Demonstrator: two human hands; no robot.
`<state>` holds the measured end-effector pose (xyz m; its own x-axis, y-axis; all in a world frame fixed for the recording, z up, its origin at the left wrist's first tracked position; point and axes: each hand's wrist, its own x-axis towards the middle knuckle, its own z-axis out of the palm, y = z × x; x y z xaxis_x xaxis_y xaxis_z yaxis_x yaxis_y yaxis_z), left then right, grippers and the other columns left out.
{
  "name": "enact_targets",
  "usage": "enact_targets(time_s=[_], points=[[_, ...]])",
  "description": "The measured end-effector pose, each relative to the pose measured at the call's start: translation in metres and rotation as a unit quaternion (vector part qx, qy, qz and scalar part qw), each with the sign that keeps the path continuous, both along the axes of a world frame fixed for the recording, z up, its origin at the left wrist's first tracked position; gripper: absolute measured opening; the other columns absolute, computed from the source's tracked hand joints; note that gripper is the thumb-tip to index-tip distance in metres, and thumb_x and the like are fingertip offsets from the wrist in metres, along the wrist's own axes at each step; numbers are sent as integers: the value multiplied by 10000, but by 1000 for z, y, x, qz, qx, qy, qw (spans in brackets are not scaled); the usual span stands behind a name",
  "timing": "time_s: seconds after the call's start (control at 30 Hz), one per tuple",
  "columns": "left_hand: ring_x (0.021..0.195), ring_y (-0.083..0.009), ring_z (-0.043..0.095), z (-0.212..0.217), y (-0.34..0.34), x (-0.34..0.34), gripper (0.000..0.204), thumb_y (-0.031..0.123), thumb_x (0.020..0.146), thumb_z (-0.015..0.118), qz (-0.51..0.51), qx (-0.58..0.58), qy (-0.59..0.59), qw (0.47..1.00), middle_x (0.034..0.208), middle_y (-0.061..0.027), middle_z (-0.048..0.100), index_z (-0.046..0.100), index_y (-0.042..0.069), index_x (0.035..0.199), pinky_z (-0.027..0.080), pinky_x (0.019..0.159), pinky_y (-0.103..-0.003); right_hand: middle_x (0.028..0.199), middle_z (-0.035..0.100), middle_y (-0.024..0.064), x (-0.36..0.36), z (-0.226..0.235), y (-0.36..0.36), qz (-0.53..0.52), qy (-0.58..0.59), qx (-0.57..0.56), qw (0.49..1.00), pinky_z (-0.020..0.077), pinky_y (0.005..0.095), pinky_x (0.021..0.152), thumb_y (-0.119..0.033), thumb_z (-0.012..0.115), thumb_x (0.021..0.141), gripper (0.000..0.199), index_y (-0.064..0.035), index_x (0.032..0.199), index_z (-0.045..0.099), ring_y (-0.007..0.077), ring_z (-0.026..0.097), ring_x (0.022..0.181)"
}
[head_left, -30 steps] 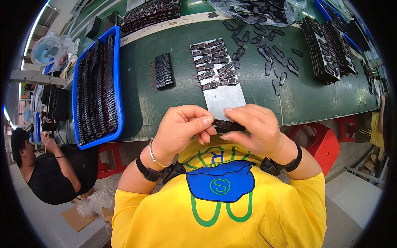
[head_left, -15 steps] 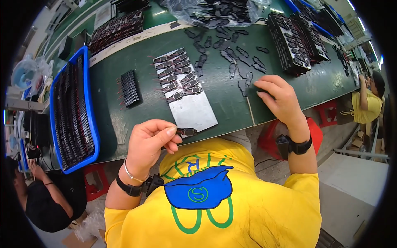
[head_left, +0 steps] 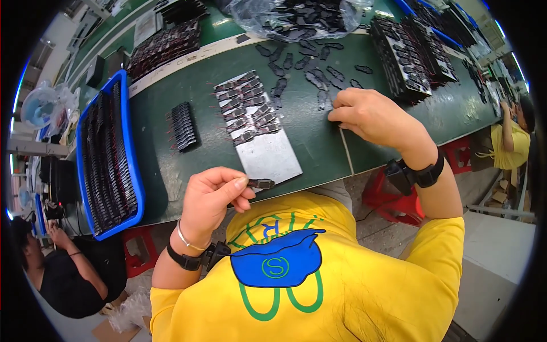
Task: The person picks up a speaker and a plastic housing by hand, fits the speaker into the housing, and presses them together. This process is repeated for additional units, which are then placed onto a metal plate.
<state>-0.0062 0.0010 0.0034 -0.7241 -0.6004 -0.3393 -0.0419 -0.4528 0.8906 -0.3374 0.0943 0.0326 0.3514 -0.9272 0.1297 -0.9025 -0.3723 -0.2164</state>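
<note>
Workbench surface was green, with a blue tray at left and a clear bag far. Left hand fingers pinched a small black part near the bench edge. Right hand fingertips were together, touching loose black parts.

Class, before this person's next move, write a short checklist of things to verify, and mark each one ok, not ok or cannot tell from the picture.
1. Left hand pinches a small black part between its fingertips: ok.
2. Right hand touches the loose black pieces on the green table: ok.
3. Right hand has a piece pinched: cannot tell.
4. Metal plate has bare room at its near end: ok.
5. Held part hangs over the table edge, off the plate: ok.
</note>
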Motion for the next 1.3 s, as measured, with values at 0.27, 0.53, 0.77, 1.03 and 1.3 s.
enact_targets(time_s=[0.27,0.53,0.77,1.03,1.3], points=[[593,-129,637,3,1,-8,130,73,895,614,2,24,-31,999,773,-119,682,642,-43,945,532,544,-234,898,576,109,19,-1,-10,-10,-43,18,999,484,384,721,-47,703,689,211,-21,882,623,315,575,841],[618,-119,641,7,1,-7,132,90,898,620,-16,4,-35,999,780,-105,684,651,-28,947,531,566,-229,822,564,119,25,-4,-3,-43,-62,15,997,482,384,681,-45,702,682,199,-3,849,601,315,577,780],[613,-117,641,5,2,-7,137,100,901,621,-11,-5,-29,999,774,-101,684,655,-25,948,527,558,-223,796,559,119,34,-1,-7,-69,-42,21,997,477,381,657,-27,683,669,178,-5,813,580,309,577,753],[602,-111,636,2,1,-6,142,105,902,622,-9,5,-20,1000,772,-103,685,656,-22,956,522,550,-219,823,569,113,50,-19,3,-115,-15,-104,988,475,381,659,-24,674,664,194,-19,822,561,303,578,758],[595,-107,634,2,0,-6,143,106,903,622,-9,14,-11,1000,764,-102,685,655,-21,960,520,545,-214,864,584,125,55,-17,11,-125,32,-87,988,486,393,705,6,647,704,215,4,916,607,311,587,796]])
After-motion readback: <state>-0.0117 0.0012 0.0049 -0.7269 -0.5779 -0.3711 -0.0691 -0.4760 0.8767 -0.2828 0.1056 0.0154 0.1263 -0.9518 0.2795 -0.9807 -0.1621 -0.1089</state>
